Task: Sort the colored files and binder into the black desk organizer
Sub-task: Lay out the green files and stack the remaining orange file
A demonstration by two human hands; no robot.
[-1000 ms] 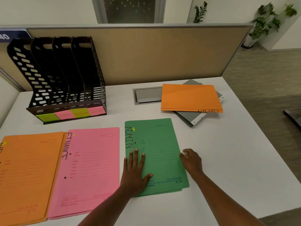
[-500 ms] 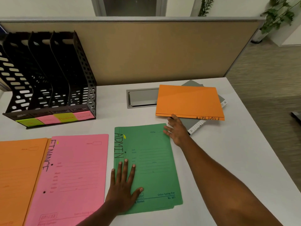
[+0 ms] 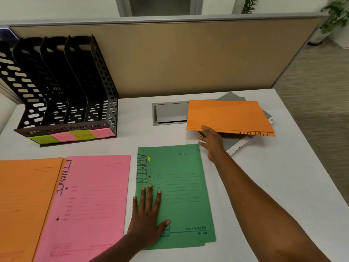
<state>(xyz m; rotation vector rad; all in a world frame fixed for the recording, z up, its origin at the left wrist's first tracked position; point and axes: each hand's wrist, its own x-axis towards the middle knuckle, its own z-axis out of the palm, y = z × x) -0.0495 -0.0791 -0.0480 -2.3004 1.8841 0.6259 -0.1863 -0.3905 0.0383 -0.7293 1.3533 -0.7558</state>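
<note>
The black desk organizer (image 3: 62,91) stands at the back left with several slots and coloured labels along its base. A green file marked ADMIN (image 3: 181,167) lies in front of me, and my left hand (image 3: 147,218) rests flat on its near left part, fingers spread. Beside it lie a pink file marked FINANCE (image 3: 94,186) and an orange file (image 3: 24,195) at the far left. A second orange file (image 3: 226,114) sits on a grey binder (image 3: 236,146) at the back right. My right hand (image 3: 211,142) grips that file's near left corner, which is slightly raised.
The white desk (image 3: 283,186) ends at its right edge, with floor beyond. A tan partition (image 3: 188,57) closes the back. A metal cable hatch (image 3: 170,112) is set in the desk beside the second orange file. A potted plant (image 3: 336,14) stands at the far right.
My right hand left the green file's right edge and reached forward to the orange file on the binder, taking its near corner. My left hand stayed flat on the green file.
</note>
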